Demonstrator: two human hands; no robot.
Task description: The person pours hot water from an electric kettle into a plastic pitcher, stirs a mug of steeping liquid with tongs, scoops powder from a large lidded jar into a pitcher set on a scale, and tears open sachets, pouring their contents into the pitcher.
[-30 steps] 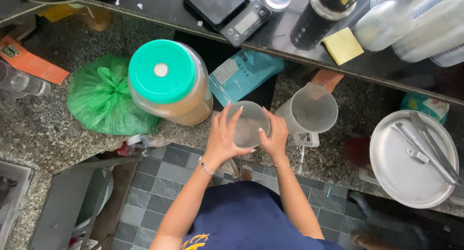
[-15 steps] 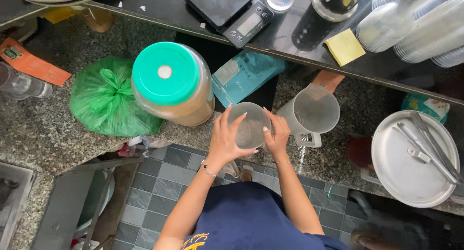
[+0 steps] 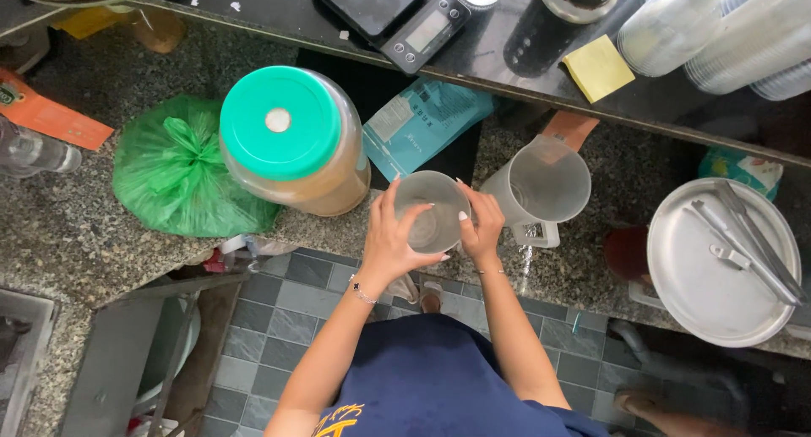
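Observation:
Both my hands wrap a clear plastic cup that stands near the front edge of a speckled stone counter. My left hand curls around its left side and my right hand around its right side. The cup looks open at the top with a pale inside. A big jar of brown stuff with a teal lid stands just left of the cup. A translucent measuring jug stands just right of it.
A tied green plastic bag lies left of the jar. A blue pouch lies behind the cup. A round metal tray with tongs sits at the right. A digital scale and a yellow sticky pad rest on the dark shelf.
My hands stay wrapped around the cup, with the fingers shifted slightly. The view has drifted a little.

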